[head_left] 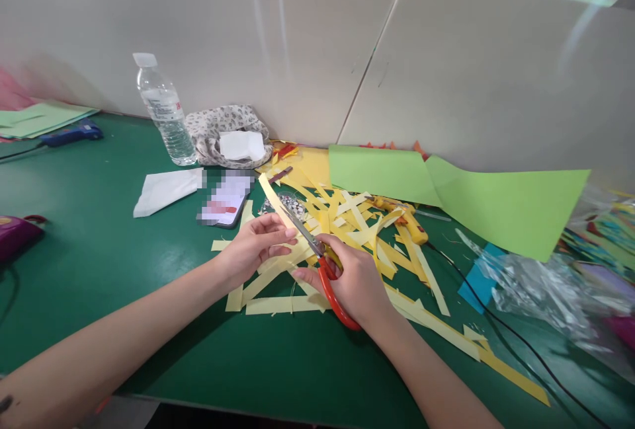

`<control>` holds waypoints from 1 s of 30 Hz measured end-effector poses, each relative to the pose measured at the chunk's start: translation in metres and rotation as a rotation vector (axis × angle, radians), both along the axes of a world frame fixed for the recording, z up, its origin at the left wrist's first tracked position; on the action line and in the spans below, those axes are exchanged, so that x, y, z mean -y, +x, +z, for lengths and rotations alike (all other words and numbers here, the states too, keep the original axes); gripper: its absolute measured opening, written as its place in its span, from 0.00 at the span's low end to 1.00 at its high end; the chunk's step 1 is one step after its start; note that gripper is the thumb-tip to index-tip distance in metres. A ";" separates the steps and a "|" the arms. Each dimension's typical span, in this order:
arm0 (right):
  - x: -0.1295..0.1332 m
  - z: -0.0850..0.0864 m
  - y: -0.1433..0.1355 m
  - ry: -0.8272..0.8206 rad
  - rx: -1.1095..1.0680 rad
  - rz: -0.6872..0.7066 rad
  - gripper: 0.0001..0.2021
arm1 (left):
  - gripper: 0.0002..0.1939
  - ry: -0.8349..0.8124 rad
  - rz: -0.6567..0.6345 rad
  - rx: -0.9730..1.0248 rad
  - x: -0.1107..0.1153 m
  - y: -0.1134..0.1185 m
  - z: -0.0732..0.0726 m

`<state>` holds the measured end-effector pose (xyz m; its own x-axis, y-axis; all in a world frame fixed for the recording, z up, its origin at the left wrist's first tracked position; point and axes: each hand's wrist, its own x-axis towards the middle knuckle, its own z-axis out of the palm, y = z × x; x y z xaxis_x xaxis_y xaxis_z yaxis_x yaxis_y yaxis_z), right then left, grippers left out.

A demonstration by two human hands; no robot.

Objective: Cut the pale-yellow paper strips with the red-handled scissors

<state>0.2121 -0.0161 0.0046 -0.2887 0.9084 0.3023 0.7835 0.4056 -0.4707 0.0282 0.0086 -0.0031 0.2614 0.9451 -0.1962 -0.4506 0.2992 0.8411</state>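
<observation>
My left hand (260, 244) pinches a narrow pale-yellow paper strip (272, 192) that sticks up and away from me. In my right hand (354, 277) is a pair of scissors (333, 293) with red handles, its metal blades pointing up and left along the strip. The blade tips lie against the strip; whether they cut into it I cannot tell. Under and beyond both hands, many yellow paper strips (285, 303) lie in a loose heap on the green tabletop (198, 356). A round clear container of small pieces (294, 205) is partly hidden behind the blades.
Left of the heap are a phone (231, 194), a white tissue (166, 191), a water bottle (166, 112) and a patterned cloth pouch (208, 131). To the right are a yellow glue gun (414, 225) with a black cord, green paper (506, 207) and crumpled clear plastic (546, 293).
</observation>
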 end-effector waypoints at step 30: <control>-0.003 -0.007 0.000 0.005 0.031 -0.061 0.25 | 0.06 0.148 0.133 -0.011 -0.004 -0.002 -0.002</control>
